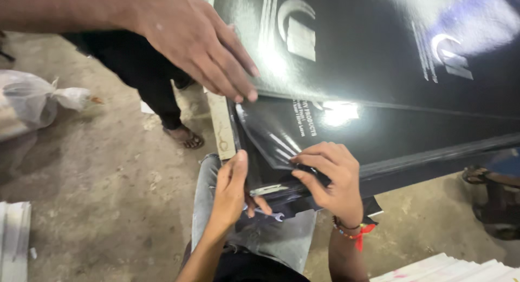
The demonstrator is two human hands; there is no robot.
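Observation:
A large glossy black panel (379, 54) with pale printed marks lies tilted across the upper right. A thin black film (265, 138) is lifted and curled back at its near left corner. My right hand (330, 176), with a beaded bracelet and red thread at the wrist, pinches the edge of this film. My left hand (233, 190) grips the panel's near corner, thumb on top and fingers curled underneath. Another person's hand (200, 41) reaches in from the upper left and presses its fingertips flat on the panel.
My legs in grey jeans (260, 236) are below the panel. The other person's sandalled foot (185, 137) stands on the concrete floor (108, 190). A white plastic bag (27, 100) lies at left, white stacked sheets (13, 241) at bottom left, more white sheets (444, 268) at bottom right.

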